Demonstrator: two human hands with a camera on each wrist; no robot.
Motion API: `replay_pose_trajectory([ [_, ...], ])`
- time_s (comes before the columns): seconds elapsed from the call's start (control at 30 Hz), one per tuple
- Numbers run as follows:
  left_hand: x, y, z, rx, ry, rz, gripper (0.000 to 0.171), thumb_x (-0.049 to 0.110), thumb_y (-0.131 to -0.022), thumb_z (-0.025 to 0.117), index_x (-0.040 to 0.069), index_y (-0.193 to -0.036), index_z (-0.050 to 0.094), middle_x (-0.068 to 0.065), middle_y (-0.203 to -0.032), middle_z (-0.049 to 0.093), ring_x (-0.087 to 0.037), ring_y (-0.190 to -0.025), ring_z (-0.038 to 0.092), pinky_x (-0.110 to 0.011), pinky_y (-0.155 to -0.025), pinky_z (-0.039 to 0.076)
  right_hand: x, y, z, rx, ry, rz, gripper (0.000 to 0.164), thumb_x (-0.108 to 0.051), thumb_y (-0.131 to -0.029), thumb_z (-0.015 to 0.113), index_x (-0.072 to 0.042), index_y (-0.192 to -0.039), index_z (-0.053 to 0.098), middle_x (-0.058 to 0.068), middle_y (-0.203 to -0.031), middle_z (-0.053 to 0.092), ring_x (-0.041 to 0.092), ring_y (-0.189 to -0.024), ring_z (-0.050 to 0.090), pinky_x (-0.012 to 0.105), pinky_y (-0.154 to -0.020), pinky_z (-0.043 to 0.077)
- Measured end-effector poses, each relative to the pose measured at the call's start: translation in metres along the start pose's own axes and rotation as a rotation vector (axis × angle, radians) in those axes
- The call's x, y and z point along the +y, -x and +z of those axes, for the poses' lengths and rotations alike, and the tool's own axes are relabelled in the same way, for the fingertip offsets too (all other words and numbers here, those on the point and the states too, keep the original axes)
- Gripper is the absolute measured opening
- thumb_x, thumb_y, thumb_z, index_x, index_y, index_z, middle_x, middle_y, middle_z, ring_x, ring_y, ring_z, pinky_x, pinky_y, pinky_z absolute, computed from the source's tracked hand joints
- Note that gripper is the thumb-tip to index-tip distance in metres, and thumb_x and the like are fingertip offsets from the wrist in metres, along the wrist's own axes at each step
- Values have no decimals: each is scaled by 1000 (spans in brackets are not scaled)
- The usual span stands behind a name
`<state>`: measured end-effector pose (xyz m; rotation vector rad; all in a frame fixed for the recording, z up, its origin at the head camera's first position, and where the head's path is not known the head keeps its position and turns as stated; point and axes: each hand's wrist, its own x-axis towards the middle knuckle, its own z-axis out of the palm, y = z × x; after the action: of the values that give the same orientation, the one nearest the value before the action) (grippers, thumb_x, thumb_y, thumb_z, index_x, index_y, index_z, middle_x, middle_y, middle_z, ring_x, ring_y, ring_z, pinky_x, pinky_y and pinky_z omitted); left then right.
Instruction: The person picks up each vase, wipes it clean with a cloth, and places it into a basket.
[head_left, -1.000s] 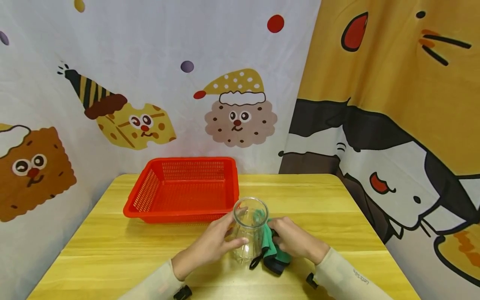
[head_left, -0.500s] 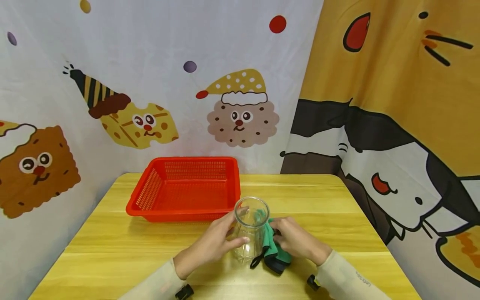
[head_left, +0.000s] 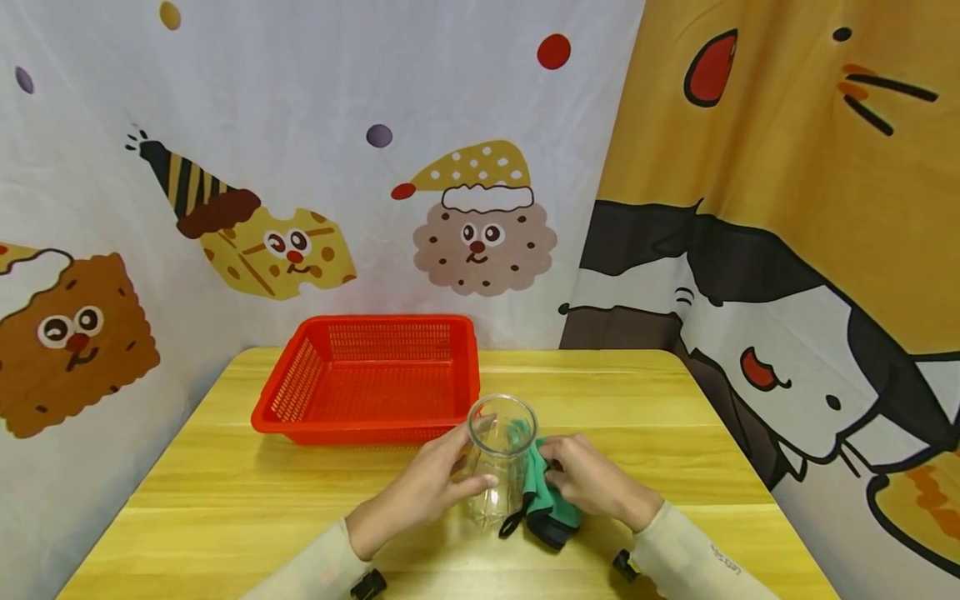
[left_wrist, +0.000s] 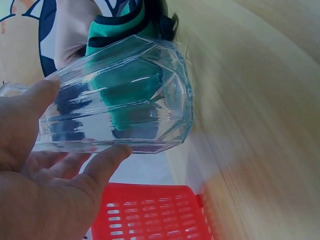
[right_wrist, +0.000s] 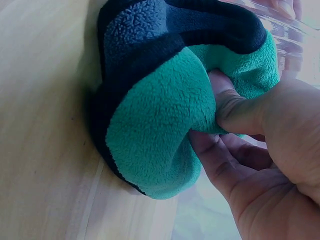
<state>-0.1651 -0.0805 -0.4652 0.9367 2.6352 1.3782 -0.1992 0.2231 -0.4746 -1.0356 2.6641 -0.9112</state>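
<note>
A clear glass vase (head_left: 495, 479) with a round rim and faceted sides stands upright on the table. My left hand (head_left: 420, 483) grips it from the left, thumb on the near side and fingers behind. In the left wrist view the vase's faceted base (left_wrist: 170, 95) reaches the wood. On the vase's right is a bunched green cloth (head_left: 553, 504) with black edging and a small black loop. My right hand (head_left: 592, 479) pinches its folds; thumb and fingertips press into the green cloth (right_wrist: 160, 110) in the right wrist view. Part of the cloth shows through the glass.
A red plastic basket (head_left: 367, 435) with perforated walls stands at the back left, its near right corner close behind the vase. The wooden table (head_left: 637, 400) reaches back to a cartoon-printed curtain (head_left: 300, 75) that also runs along the right side.
</note>
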Motion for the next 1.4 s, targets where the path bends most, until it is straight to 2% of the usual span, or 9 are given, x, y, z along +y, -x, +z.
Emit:
replay_pose_trajectory([
  [0.13, 0, 1, -1, 7, 8, 4, 83, 28, -110, 84, 16, -180, 42, -24, -172, 61, -48, -151, 68, -52, -116, 66, -1, 1, 0, 18, -5, -10, 44, 16, -101, 73, -17, -78, 56, -8, -80, 49, -3, -72, 42, 15, -60, 40],
  [0.37, -1, 0, 0, 10, 3, 6, 84, 29, -108, 86, 18, -179, 43, -24, -165, 66, -45, -146, 73, -47, -114, 69, -2, 5, 1, 60, -12, -46, 43, 15, -100, 76, -17, -78, 56, -8, -83, 54, -3, -74, 44, 16, -61, 44],
  [0.53, -2, 0, -1, 10, 7, 9, 84, 27, -108, 86, 18, -179, 43, -24, -165, 66, -44, -147, 72, -46, -114, 69, -2, 4, 0, 62, -27, -42, 41, 15, -100, 77, -17, -79, 60, -7, -86, 58, -2, -76, 47, 16, -62, 47],
  [0.77, -2, -1, -2, 4, 17, 3, 83, 29, -110, 85, 19, -180, 42, -23, -169, 64, -45, -150, 69, -49, -116, 67, -4, 4, -4, 93, -51, -48, 39, 14, -100, 80, -22, -86, 72, -8, -96, 73, -1, -83, 62, 21, -68, 62],
  [0.93, -2, 0, -2, -9, 32, -5, 83, 30, -110, 84, 18, -180, 42, -21, -173, 61, -48, -152, 67, -53, -116, 67, -3, 6, -2, 117, -43, -53, 37, 13, -99, 81, -22, -90, 76, -7, -100, 76, -3, -86, 67, 21, -71, 65],
  [1.07, -1, 0, -1, -2, 49, -1, 83, 29, -110, 85, 19, -180, 42, -20, -172, 62, -46, -151, 69, -49, -115, 68, -4, 9, -2, 141, -70, -55, 34, 15, -99, 80, -19, -98, 82, -5, -103, 78, -2, -89, 71, 22, -75, 69],
  [1.2, -1, 0, 0, -1, 48, -2, 85, 30, -109, 85, 19, -181, 40, -20, -172, 62, -45, -150, 70, -46, -115, 68, -6, 10, -3, 152, -90, -55, 35, 15, -99, 79, -19, -99, 83, -4, -105, 79, -1, -90, 74, 24, -78, 71],
  [1.3, -1, 0, 0, -6, 45, -1, 85, 29, -110, 85, 17, -181, 40, -20, -171, 63, -45, -150, 70, -48, -116, 68, -8, 11, -4, 160, -95, -51, 35, 15, -99, 80, -20, -99, 84, -5, -106, 80, -1, -91, 74, 25, -79, 72],
  [1.4, -1, 0, 0, -4, 21, 4, 84, 30, -110, 84, 16, -181, 40, -20, -172, 62, -46, -151, 69, -52, -116, 67, -10, 11, -4, 181, -99, -48, 33, 15, -98, 81, -16, -106, 88, -4, -107, 81, 0, -92, 75, 28, -81, 73],
])
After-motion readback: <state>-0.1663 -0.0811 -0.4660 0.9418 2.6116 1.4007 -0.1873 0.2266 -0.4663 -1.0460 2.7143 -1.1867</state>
